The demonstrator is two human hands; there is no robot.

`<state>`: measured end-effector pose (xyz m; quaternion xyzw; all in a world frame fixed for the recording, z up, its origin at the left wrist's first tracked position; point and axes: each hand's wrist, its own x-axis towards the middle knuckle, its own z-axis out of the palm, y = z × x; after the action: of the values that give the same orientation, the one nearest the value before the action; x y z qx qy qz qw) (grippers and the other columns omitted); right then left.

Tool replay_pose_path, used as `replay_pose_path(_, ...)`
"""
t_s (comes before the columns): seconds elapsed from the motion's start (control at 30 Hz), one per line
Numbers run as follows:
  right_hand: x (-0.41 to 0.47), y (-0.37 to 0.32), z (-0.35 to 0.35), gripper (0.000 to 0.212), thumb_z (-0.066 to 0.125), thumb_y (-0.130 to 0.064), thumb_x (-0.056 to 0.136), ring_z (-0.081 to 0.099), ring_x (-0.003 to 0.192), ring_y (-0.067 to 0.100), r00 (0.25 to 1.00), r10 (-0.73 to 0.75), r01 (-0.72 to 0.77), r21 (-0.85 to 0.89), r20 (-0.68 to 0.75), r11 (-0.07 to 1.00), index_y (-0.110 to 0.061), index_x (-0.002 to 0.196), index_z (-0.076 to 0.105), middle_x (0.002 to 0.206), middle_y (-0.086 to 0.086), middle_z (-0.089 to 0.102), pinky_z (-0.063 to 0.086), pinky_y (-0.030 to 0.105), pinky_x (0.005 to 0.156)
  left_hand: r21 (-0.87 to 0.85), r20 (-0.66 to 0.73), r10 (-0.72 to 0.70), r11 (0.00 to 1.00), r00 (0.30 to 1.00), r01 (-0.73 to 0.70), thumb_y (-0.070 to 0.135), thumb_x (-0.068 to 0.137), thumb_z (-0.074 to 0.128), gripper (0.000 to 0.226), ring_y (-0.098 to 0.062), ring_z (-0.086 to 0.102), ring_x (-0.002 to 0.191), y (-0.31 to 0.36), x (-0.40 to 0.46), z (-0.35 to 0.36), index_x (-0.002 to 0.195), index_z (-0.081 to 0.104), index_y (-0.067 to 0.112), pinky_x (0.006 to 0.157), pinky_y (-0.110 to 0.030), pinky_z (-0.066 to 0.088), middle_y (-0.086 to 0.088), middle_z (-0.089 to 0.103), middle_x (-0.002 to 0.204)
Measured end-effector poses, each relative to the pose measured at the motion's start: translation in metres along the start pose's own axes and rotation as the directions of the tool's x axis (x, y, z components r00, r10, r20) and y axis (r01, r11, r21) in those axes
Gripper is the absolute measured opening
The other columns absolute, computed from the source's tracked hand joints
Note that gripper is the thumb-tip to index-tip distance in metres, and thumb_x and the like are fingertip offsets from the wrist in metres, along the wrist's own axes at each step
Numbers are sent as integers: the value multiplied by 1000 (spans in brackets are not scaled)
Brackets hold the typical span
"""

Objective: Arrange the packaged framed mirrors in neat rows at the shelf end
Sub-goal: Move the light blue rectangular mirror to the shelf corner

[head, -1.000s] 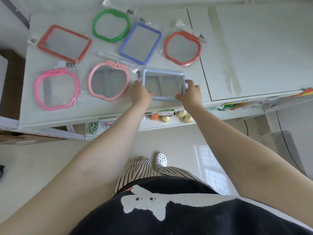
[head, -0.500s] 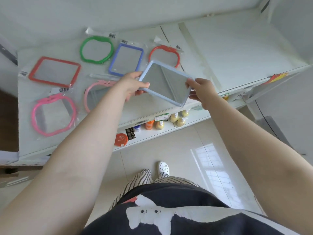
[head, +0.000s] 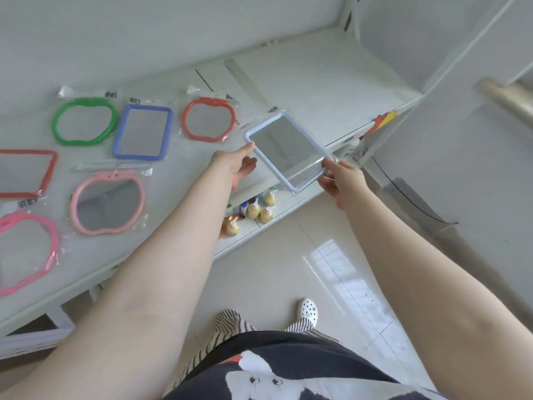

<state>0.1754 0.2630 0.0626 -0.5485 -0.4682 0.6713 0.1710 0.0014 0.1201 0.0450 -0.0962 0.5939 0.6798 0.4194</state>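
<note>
I hold a light-blue rectangular framed mirror (head: 285, 150) tilted above the front edge of the white shelf top (head: 311, 82). My left hand (head: 235, 164) grips its left edge, thumb on the corner. My right hand (head: 340, 181) pinches its near right corner. Packaged mirrors lie on the shelf to the left. In the back row are a green apple-shaped one (head: 85, 121), a blue rectangular one (head: 142, 131) and a red apple-shaped one (head: 208, 119). In front lie a red rectangular one (head: 24, 173), a pale pink one (head: 107, 202) and a bright pink one (head: 27, 252).
The shelf top to the right of the mirrors is bare up to a white upright (head: 350, 13). Small yellow pump bottles (head: 255, 210) stand on the lower shelf under my hands. A white panel and a wrapped roll (head: 507, 96) stand to the right, over the tiled floor.
Both hands lifted the light-blue mirror off its spot beside the pale pink one and carried it up and to the right. The view swung right.
</note>
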Motion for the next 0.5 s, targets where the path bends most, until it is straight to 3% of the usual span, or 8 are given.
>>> replay_pose_path(0.1, 15, -7, -36, 7, 67, -15, 88, 51, 42, 9, 999, 25, -24, 60, -24, 998, -13, 91, 61, 66, 1, 52, 51, 21, 73, -22, 80, 55, 998, 995, -54, 1, 91, 60, 33, -14, 63, 75, -10, -3, 41, 123, 58, 0, 75, -26, 56, -7, 64, 84)
replay_pose_path(0.23, 45, -16, -91, 28, 70, -17, 84, 65, 51, 12, 999, 38, -37, 61, -20, 997, -9, 110, 65, 74, 3, 66, 56, 31, 92, 25, 119, 83, 996, 989, -87, -6, 90, 57, 47, -17, 66, 77, -28, -5, 107, 133, 54, 14, 59, -23, 59, -7, 66, 88)
replay_pose_path(0.4, 83, -39, -168, 10, 68, -15, 86, 69, 69, 20, 1000, 4, -4, 46, 8, 999, -8, 91, 62, 85, 10, 68, 56, 36, 92, -15, 105, 104, 995, 989, -104, -12, 89, 55, 61, -18, 67, 75, -63, 0, 201, 142, 44, 14, 56, -25, 60, -11, 65, 95)
replay_pose_path(0.5, 107, -52, -214, 12, 61, -20, 94, 70, 62, 17, 1000, -4, 3, 61, 23, 998, -11, 87, 62, 78, 7, 72, 61, 26, 75, -37, 82, 121, 992, 989, -119, -14, 88, 53, 63, -15, 67, 68, -82, 2, 251, 144, 42, 13, 57, -24, 60, -15, 62, 105)
